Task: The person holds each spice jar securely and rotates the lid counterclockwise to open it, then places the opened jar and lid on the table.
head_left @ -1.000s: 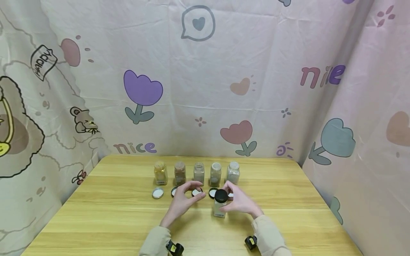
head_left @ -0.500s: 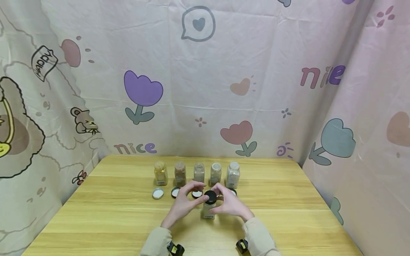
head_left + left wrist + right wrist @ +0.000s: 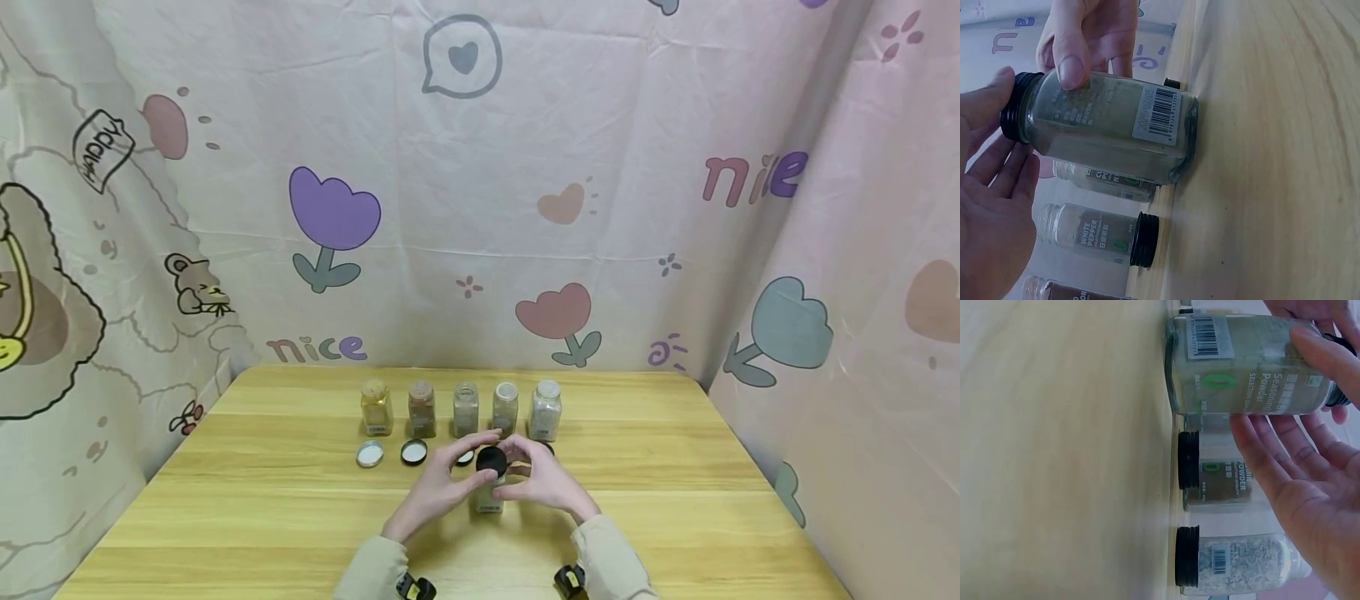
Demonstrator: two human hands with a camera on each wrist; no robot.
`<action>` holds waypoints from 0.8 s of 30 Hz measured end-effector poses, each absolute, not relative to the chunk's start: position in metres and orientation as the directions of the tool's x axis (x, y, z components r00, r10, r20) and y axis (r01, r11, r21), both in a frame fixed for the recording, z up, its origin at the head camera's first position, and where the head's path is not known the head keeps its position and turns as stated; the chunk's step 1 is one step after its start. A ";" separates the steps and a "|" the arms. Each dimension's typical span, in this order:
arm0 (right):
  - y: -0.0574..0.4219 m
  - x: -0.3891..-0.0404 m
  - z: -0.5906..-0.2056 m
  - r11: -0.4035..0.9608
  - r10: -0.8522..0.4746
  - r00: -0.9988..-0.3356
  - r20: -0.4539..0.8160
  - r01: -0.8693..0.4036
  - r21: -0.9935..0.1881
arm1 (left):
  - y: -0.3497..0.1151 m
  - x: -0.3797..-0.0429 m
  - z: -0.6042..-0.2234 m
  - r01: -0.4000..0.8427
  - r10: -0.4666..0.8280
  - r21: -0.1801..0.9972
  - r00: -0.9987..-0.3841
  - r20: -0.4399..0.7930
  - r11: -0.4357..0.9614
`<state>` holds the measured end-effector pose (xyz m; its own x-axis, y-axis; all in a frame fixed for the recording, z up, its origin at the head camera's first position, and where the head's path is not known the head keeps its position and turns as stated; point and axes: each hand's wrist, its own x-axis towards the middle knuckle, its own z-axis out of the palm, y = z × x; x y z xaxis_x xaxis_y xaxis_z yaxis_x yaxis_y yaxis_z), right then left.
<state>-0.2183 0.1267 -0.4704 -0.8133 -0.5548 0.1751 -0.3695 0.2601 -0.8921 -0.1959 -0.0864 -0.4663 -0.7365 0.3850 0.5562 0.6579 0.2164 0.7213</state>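
A clear glass seasoning jar (image 3: 489, 502) with a black lid (image 3: 492, 461) stands upright between the hands, near the middle of the table. My right hand (image 3: 546, 485) grips the jar's body, thumb on the near side and fingers behind. The left hand (image 3: 442, 490) pinches the lid between thumb and fingers. In the right wrist view the jar's label (image 3: 1266, 381) reads "Seasoning Powder", and its contents are greenish brown. A barcode sticker (image 3: 1157, 116) shows low on the jar in the left wrist view. The far fingers are partly hidden behind the jar.
A row of lidless spice jars (image 3: 466, 410) stands toward the table's back, from a yellow-filled jar (image 3: 377, 408) to a white-grained jar (image 3: 546, 412). Upturned lids lie before them, including a pale-rimmed lid (image 3: 370, 453) and a black-rimmed lid (image 3: 414, 452). A patterned curtain (image 3: 450, 150) hangs behind.
The right hand has moved the jar left, toward the left hand. The left hand, apart from the jar at first, has closed round its lid.
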 end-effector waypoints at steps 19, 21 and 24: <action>0.124 -0.218 -0.474 0.218 -0.522 -0.827 0.211 -0.369 -0.904 | -0.085 -0.193 -0.466 0.601 0.425 0.763 -0.771 0.475 0.237; 0.123 -0.218 -0.474 0.217 -0.521 -0.826 0.213 -0.370 -0.903 | -0.085 -0.193 -0.466 0.602 0.421 0.760 -0.772 0.476 0.245; 0.123 -0.218 -0.473 0.219 -0.524 -0.824 0.217 -0.376 -0.900 | -0.084 -0.193 -0.467 0.614 0.417 0.745 -0.768 0.486 0.262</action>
<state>-0.2182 0.1234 -0.4734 -0.8239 -0.5235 0.2172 -0.3762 0.2185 -0.9004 -0.1932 -0.0843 -0.4668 -0.7680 0.4166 0.4864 0.6138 0.2623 0.7446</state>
